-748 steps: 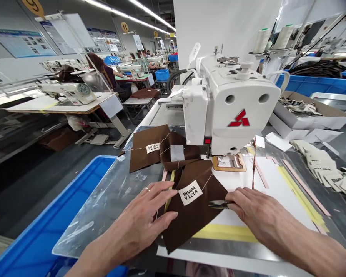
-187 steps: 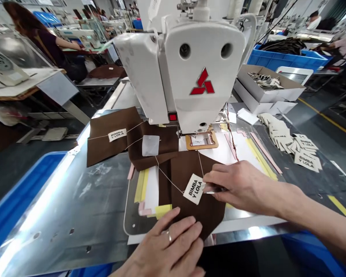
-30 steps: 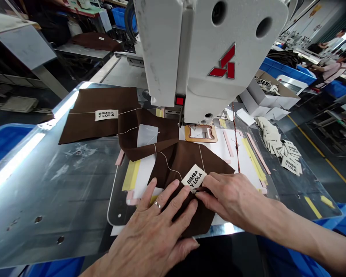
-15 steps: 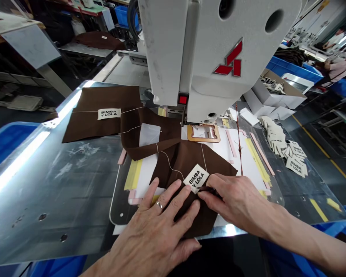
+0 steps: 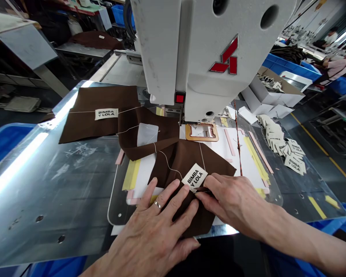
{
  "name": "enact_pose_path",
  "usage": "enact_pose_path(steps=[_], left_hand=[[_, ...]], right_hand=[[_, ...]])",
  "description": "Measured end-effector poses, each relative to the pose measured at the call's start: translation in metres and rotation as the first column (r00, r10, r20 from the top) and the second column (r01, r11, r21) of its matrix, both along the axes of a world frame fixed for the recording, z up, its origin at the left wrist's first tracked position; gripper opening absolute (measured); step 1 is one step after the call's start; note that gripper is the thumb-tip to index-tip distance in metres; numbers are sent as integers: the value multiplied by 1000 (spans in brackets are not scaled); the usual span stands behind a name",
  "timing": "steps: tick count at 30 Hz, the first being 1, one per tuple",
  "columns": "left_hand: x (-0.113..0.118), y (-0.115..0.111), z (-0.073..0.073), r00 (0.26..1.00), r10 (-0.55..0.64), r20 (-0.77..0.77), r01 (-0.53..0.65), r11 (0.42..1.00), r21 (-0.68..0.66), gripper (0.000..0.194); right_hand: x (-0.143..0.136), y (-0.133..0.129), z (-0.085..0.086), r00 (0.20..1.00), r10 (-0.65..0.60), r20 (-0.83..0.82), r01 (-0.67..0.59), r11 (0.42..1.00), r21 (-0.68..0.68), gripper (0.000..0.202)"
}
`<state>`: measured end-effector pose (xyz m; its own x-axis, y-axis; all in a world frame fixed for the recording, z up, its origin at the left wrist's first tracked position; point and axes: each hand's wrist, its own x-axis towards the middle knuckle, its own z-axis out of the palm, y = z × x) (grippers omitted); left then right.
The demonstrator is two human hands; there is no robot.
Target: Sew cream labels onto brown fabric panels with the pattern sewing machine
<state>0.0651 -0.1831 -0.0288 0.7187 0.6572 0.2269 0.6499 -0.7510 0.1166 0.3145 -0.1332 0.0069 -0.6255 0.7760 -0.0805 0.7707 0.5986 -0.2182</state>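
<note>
I had the bare label (image 5: 194, 177) in mid-view, reading BIMBA Y LOLA and lying tilted on the brown fabric (image 5: 216, 159), and took it as the hub of my clock. At seven o'clock my left hand (image 5: 158, 223) was palm down with its fingers fanned apart, the fingertips on the fabric, just beside the label's lower edge. At four o'clock my right hand (image 5: 236, 200) had its thumb and forefinger clamped on a dark pointed tool (image 5: 202, 189), whose tip was at the label's lower edge; I could not tell whether it touched the label or only the fabric. One pale thread (image 5: 173, 169) curved in from ten o'clock and another ran up towards twelve.

Also at ten o'clock I had a translucent patch (image 5: 147, 134) and, farther out, a second label (image 5: 106, 114) on a flat brown panel (image 5: 83, 98). The orange-rimmed frame (image 5: 202, 138) sat at twelve, with the white machine head (image 5: 213, 90) above it. Between one and two o'clock hung a twisted cord (image 5: 238, 148), and beyond it stood an open box (image 5: 294, 98) of labels. The loose label pile (image 5: 295, 163) lay well apart at three o'clock, on the dark worktop (image 5: 308, 192).
</note>
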Motion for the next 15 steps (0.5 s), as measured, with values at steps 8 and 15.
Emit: enact_pose_path(steps=[8,15], left_hand=[[-1,-1,1,1000,1,3,-1,1000,18,61],[1,-1,3,1000,3,-19,-2,999,37,62]], right_hand=[[-5,-2,0,999,-41,-33,43,997,63,26],[-6,3,-2,938,-265,-224,235,960,-155,41]])
